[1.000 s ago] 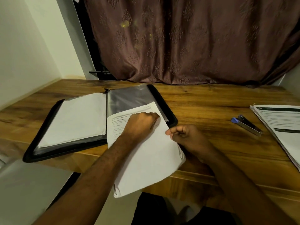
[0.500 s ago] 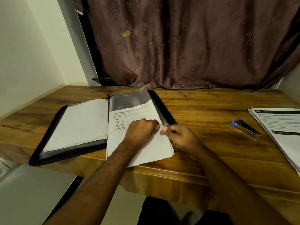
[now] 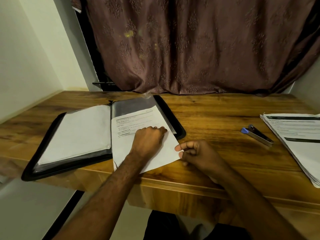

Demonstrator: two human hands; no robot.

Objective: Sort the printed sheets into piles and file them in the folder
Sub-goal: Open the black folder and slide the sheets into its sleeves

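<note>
Both forearms are bare, with no sleeves in view. The left hand (image 3: 149, 138) and right hand (image 3: 199, 153) wear no gloves, rings or watch.
</note>
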